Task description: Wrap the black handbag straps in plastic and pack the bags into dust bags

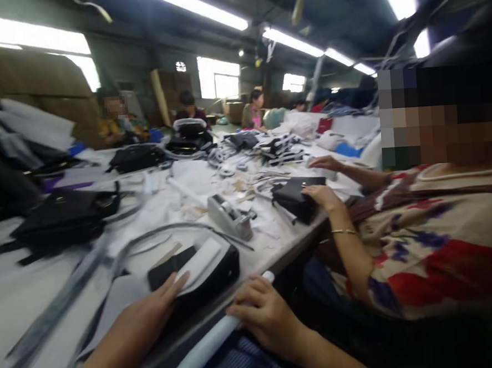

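Note:
Near the table edge lies a black handbag (230, 266) with a long, dark-grey wrapped strap looping behind it. A white padded strip (203, 264) lies across its top. My left hand (157, 306) rests at the bag's near left side, fingers stretched out and fingertips touching the white strip's edge. Just off the table edge, my right hand (266, 310) is closed around a long pale tube-like roll (202, 350), whose end sticks out above my fingers. The roll runs down toward my lap. A light-grey sheet (122, 302) lies under my left forearm's far side.
A metal tape dispenser (231, 218) stands behind the bag. At right, a co-worker (436, 239) handles another black bag (294, 195). More black bags (64, 217), wrapped straps and scraps cover the white table (23, 297). Other people sit at the far side.

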`<state>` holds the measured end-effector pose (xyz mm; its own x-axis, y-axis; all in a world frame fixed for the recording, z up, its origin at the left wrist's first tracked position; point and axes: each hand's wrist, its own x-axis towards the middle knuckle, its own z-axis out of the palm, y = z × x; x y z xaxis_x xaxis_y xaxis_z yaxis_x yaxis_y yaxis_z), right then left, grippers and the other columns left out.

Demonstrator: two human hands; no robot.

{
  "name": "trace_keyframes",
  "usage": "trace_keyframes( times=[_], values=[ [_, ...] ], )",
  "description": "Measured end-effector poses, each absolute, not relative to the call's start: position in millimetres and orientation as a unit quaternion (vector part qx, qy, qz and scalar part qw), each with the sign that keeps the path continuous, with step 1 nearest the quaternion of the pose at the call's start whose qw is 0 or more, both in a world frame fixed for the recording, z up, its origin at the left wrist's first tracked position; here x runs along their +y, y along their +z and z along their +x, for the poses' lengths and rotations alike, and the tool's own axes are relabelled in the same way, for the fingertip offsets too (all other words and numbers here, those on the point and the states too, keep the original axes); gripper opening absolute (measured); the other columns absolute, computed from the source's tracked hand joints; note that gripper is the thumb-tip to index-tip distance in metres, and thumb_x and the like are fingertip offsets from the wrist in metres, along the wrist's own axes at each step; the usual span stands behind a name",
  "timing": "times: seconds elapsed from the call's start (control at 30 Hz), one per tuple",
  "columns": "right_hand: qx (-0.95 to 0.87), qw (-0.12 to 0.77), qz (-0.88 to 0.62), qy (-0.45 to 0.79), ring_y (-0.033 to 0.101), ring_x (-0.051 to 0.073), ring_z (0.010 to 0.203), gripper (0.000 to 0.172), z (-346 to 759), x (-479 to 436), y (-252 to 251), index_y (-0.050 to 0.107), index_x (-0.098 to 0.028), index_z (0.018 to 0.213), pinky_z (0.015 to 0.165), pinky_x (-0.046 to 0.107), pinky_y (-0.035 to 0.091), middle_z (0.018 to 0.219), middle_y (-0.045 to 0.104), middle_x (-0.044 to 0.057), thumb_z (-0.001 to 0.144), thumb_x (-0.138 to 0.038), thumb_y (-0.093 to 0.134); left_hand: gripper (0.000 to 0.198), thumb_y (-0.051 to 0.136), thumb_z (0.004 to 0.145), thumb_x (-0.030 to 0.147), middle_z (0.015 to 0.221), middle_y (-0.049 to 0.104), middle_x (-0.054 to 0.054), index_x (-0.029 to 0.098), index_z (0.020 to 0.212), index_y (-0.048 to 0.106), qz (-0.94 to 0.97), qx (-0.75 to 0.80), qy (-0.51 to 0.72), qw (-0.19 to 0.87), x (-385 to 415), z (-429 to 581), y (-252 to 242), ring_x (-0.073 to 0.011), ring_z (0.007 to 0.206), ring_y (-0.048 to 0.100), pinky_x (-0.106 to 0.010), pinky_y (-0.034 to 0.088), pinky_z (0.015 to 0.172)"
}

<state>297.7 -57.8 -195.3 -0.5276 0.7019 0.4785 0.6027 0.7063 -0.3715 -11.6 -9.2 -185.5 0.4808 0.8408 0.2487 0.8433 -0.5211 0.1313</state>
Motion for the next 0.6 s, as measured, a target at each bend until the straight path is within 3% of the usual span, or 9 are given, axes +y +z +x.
trace_keyframes(
  times=[0.13, 0.23, 0.37, 0.47, 0.6],
  values=[
    [-0.856, 0.390, -0.339, 0.004, 0.061, 0.020, 0.096, 0.026, 259, -43, -204, 0.067, -0.029, 0.120, 0.099, 0.041, 0.042, 0.105, 0.074, 0.002, 0.098, -0.023, 0.056, 0.062, 0.040, 0.092, 0.010, 0.148, 0.049, -0.015, 0.027, 0.151, 0.037, -0.846, -0.528, -0.027, -0.064, -14, -5, -164, -0.0274, 0.120, 0.063, -0.039, 0.055, 0.094],
    [-0.833, 0.433, -0.340, -0.057, 0.060, 0.020, 0.093, 0.024, 236, -29, -206, 0.070, -0.027, 0.116, 0.085, 0.037, 0.044, 0.105, 0.075, 0.001, 0.098, -0.021, 0.056, 0.060, 0.041, 0.094, 0.013, 0.150, 0.045, -0.018, 0.025, 0.152, 0.035, -0.842, -0.533, -0.017, -0.083, -13, 5, -148, -0.0282, 0.127, 0.057, -0.041, 0.051, 0.100],
    [-0.811, 0.461, -0.348, -0.090, 0.061, 0.021, 0.091, 0.021, 222, -14, -216, 0.073, -0.024, 0.103, 0.078, 0.035, 0.045, 0.098, 0.075, 0.001, 0.099, -0.020, 0.053, 0.058, 0.047, 0.096, 0.025, 0.151, 0.045, -0.019, 0.024, 0.153, 0.033, -0.847, -0.524, -0.026, -0.081, -20, 4, -147, -0.0284, 0.128, 0.056, -0.041, 0.050, 0.102],
    [-0.793, 0.487, -0.354, -0.094, 0.063, 0.022, 0.090, 0.022, 219, -8, -229, 0.074, -0.023, 0.097, 0.078, 0.036, 0.049, 0.094, 0.075, 0.003, 0.098, -0.017, 0.053, 0.071, 0.061, 0.090, 0.036, 0.149, 0.046, -0.022, 0.021, 0.153, 0.033, -0.854, -0.516, -0.061, -0.021, -25, 4, -164, -0.0314, 0.129, 0.056, -0.043, 0.051, 0.100],
    [-0.802, 0.515, -0.297, -0.059, 0.067, 0.020, 0.095, 0.028, 228, -12, -230, 0.073, -0.017, 0.104, 0.089, 0.033, 0.054, 0.099, 0.076, 0.006, 0.096, -0.006, 0.048, 0.065, 0.053, 0.091, 0.015, 0.146, 0.049, -0.025, 0.019, 0.152, 0.034, -0.847, -0.496, -0.134, 0.133, -30, 8, -197, -0.0312, 0.127, 0.058, -0.044, 0.053, 0.099]
  ],
)
